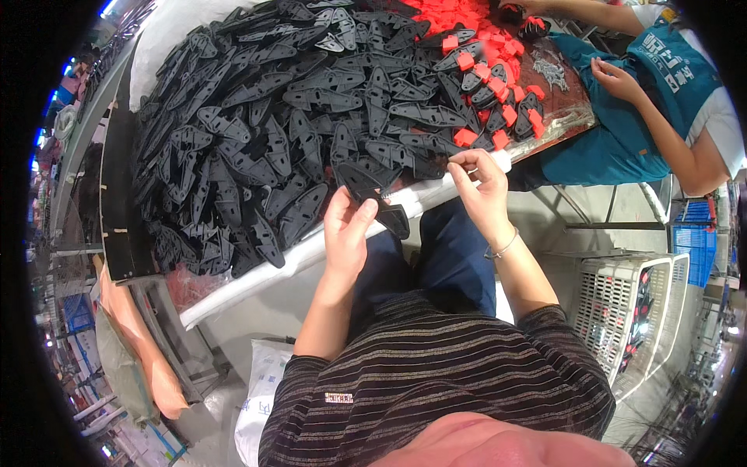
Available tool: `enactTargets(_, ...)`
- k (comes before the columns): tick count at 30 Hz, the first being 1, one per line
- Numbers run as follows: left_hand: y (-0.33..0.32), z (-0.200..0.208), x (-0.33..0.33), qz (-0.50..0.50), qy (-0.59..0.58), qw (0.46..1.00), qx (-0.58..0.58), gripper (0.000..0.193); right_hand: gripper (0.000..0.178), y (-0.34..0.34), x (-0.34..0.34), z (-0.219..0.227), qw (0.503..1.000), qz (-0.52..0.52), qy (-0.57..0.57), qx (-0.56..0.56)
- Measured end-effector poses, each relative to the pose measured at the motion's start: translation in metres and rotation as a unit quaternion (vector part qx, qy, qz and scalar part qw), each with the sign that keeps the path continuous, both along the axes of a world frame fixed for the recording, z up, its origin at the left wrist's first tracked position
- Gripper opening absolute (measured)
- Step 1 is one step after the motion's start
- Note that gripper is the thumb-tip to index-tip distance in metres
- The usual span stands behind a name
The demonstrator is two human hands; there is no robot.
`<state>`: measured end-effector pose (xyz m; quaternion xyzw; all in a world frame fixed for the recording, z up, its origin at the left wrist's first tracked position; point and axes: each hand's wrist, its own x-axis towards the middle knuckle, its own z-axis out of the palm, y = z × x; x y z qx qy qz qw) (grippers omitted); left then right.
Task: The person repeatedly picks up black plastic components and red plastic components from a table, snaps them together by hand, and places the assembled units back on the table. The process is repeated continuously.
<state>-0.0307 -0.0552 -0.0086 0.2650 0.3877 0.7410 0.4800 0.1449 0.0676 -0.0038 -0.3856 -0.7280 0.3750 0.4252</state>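
My left hand [348, 233] is closed on a black plastic clamp piece [395, 219], held at the near edge of the table. A small metal coil spring [381, 194] shows on this piece, just beyond my fingertips. To the right, and apart from it, my right hand [484, 187] is raised over the table edge with thumb and forefinger pinched together. Whatever is in that pinch is too small to make out. Close beyond both hands lies a big heap of loose black plastic clamp pieces [257, 101], flat and pointed, with holes in them.
Bright red plastic parts [443, 12] and red-tipped black pieces [498, 86] lie at the far right. A co-worker in a teal apron [654, 93] sits there. White padding [233, 300] lines the near table edge. White plastic crates [615, 303] stand low right, a white sack [261, 389] low left.
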Motion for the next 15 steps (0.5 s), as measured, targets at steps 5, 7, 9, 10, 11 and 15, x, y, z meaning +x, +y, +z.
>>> enactTargets(5, 0.025, -0.006, 0.000, -0.052, 0.003, 0.998, 0.033, 0.024, 0.012, 0.045, 0.004, 0.023, 0.993, -0.048, -0.061, 0.092)
enactTargets(7, 0.034, -0.007, -0.002, -0.075, -0.010, 0.996, 0.049, 0.022, 0.018, 0.088, 0.006, 0.025, 0.984, -0.060, -0.089, 0.144)
enactTargets(9, 0.041, -0.012, -0.007, -0.090, -0.002, 0.994, 0.055, 0.023, 0.024, 0.133, 0.005, 0.036, 0.971, -0.094, -0.118, 0.188)
enactTargets(10, 0.043, -0.015, -0.006, -0.088, -0.013, 0.995, 0.038, 0.023, 0.026, 0.162, 0.012, 0.036, 0.961, -0.122, -0.159, 0.189)
enactTargets(11, 0.043, -0.020, -0.009, -0.118, 0.005, 0.992, 0.049, 0.023, 0.027, 0.195, 0.021, 0.031, 0.953, -0.143, -0.180, 0.199)
enactTargets(15, 0.047, -0.018, -0.011, -0.192, 0.031, 0.981, 0.026, 0.026, 0.032, 0.294, 0.045, 0.014, 0.920, -0.198, -0.325, 0.094)
